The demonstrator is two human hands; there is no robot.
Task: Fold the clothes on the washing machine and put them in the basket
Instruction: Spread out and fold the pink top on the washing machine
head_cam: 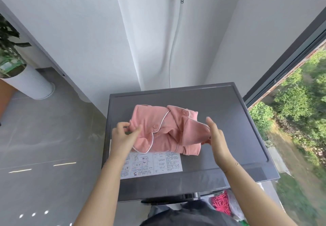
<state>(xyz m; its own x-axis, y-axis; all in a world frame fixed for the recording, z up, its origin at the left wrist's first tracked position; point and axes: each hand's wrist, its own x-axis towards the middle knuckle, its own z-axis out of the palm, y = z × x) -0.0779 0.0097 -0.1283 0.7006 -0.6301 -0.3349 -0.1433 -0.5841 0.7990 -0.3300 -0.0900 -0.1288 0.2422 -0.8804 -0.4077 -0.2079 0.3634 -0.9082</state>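
A pink pajama shirt (165,130) with white piping and buttons lies bunched and partly folded on the dark grey top of the washing machine (229,120). My left hand (123,136) pinches the shirt's left edge between thumb and fingers. My right hand (216,136) stands edge-on at the shirt's right side, fingers straight, with a fold of pink cloth lying against its palm; the thumb is hidden. No basket is in view.
A white instruction sticker (151,166) lies on the machine's front left. A white hose (173,49) hangs down the wall behind. A white plant pot (30,83) stands on the grey floor at left. A window (291,84) is at right. Pink pegs (221,203) lie low right.
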